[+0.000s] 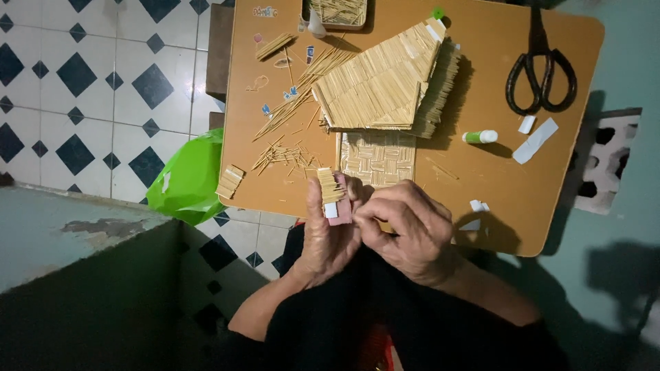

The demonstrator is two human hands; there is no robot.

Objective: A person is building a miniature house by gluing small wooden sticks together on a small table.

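Observation:
My left hand (328, 237) holds a small panel of glued toothpicks (330, 186) with a strip of white tape on its lower end, just above the near edge of the brown table (481, 172). My right hand (405, 230) touches the same panel from the right, fingers pinched at its tape end. Beyond the hands lies a woven straw square (377, 156). Further back stands a toothpick roof model (385, 82) made of layered sticks.
Loose toothpicks (285, 156) are scattered at the left of the table. Black scissors (541, 65) lie at the far right, a glue stick (479, 137) and white paper scraps (535, 139) near them. A green plastic bag (189, 180) sits on the tiled floor.

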